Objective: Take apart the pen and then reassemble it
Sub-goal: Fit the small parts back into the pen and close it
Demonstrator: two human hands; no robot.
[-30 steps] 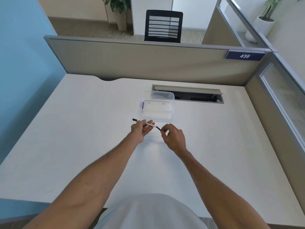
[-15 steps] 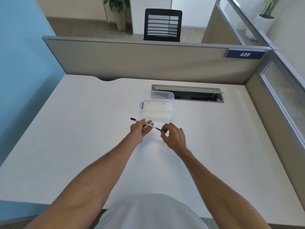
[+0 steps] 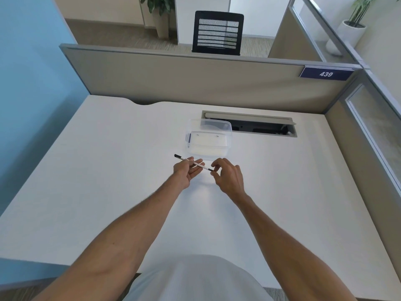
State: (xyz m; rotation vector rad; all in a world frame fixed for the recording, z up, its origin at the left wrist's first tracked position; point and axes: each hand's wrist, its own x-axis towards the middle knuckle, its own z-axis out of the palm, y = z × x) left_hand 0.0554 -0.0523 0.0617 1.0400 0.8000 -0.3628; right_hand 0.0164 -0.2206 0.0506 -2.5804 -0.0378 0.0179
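A thin white pen (image 3: 183,158) with black ends is held level a little above the white desk (image 3: 108,170). My left hand (image 3: 187,172) grips its barrel, and the black end at the left sticks out past the fingers. My right hand (image 3: 227,175) pinches the black end at the right between thumb and forefinger. The pen looks whole; no loose part lies on the desk.
A clear plastic box (image 3: 208,139) stands just behind my hands. Behind it a cable slot (image 3: 249,124) is cut into the desk. Grey partitions (image 3: 195,79) close the back and right, a blue wall the left.
The pen and both hands have stayed nearly in place. My right fingers have shifted slightly on the pen's right end.
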